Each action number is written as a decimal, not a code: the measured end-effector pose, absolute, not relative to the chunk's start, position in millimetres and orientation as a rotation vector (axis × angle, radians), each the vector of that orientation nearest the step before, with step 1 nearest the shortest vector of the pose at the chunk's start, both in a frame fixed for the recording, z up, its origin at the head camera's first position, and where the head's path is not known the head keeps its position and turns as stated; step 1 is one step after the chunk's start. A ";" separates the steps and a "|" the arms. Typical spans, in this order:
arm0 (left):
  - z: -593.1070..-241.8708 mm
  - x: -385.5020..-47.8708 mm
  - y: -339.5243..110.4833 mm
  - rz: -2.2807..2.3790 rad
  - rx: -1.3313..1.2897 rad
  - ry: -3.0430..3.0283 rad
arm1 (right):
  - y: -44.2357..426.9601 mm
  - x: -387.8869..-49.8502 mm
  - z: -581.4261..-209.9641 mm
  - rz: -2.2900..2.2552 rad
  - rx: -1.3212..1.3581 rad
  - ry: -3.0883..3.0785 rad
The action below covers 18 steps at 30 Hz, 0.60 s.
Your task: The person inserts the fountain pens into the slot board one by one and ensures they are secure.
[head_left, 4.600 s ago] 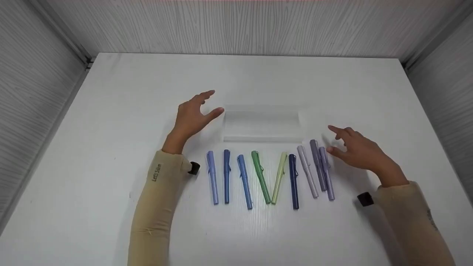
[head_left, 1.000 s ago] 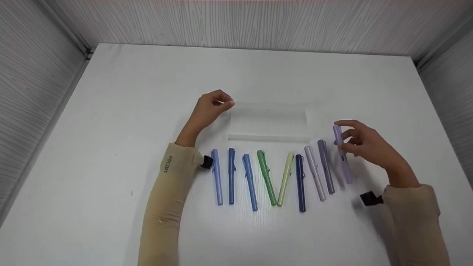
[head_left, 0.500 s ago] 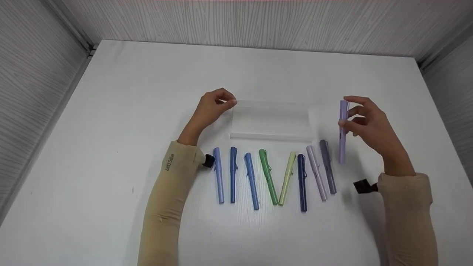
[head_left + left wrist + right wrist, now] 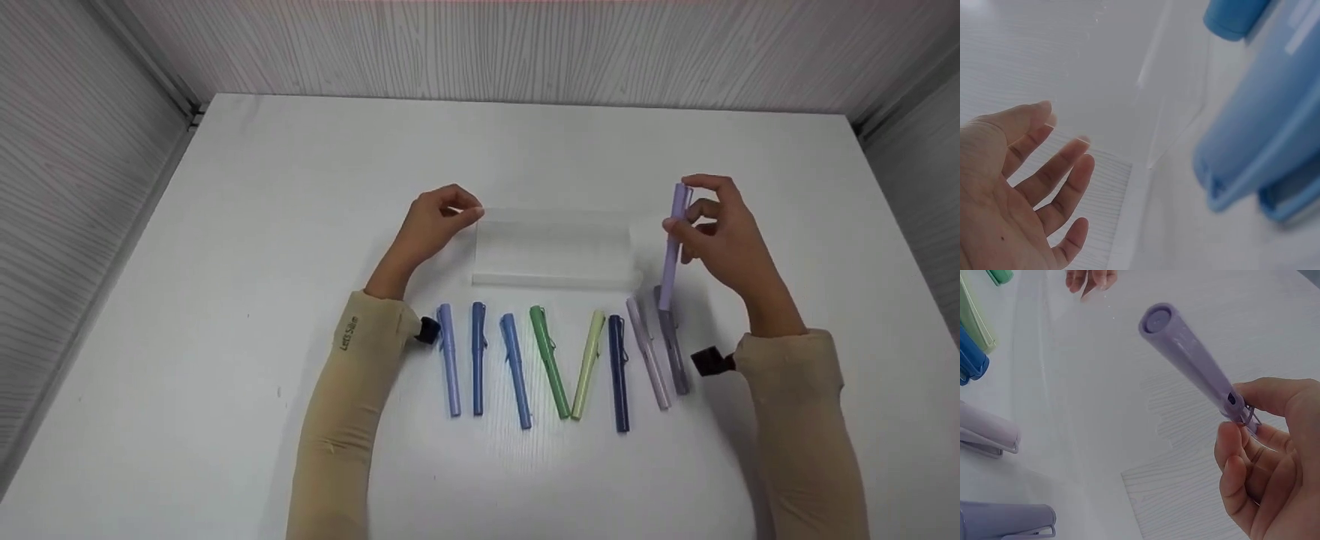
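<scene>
My right hand [image 4: 716, 232] grips a light purple pen [image 4: 675, 240] above the table, right of a clear box [image 4: 555, 282]; in the right wrist view the pen [image 4: 1196, 363] slants out from between thumb and fingers of the hand [image 4: 1275, 467]. My left hand [image 4: 435, 225] pinches the box's upper left corner with thumb and fingertips; the left wrist view shows the hand [image 4: 1027, 185] with thumb and index finger at the box's thin edge. Below the held pen lies a grey-purple pen [image 4: 675, 360], partly covered by it.
Several pens lie in a row in front of the box, among them a periwinkle one [image 4: 450, 367], a green one [image 4: 551, 364], a yellow-green one [image 4: 588, 367], a navy one [image 4: 619, 375] and a pale lilac one [image 4: 649, 356]. Wood-grained panels [image 4: 525, 52] surround the white table [image 4: 187, 262].
My left hand has reached the box corner and pinches it. My right hand has picked up the light purple pen, raised it, then moved it leftward, its lower end now tilting left.
</scene>
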<state>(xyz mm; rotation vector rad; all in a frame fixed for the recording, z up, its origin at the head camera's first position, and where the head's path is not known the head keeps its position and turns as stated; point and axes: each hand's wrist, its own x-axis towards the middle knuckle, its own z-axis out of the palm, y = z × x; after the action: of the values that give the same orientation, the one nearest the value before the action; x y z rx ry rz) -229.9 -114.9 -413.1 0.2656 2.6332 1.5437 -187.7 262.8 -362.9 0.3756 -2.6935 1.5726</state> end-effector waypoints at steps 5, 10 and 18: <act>-411.6 -230.6 -115.2 1.541 0.262 2.635 | 250.4 -191.5 -361.4 1.459 0.342 -2.696; -409.0 -231.6 -115.5 1.541 0.262 2.648 | 240.4 -195.6 -359.6 1.294 0.332 -2.695; -409.8 -230.8 -113.8 1.521 0.247 2.631 | 232.6 -197.6 -366.5 0.974 0.233 -2.702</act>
<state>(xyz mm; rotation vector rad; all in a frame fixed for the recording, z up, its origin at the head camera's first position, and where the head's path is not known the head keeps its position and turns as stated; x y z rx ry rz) -230.8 -113.8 -409.8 0.2467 2.6310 1.5210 -197.6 232.6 -366.5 0.2329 -2.7020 0.9740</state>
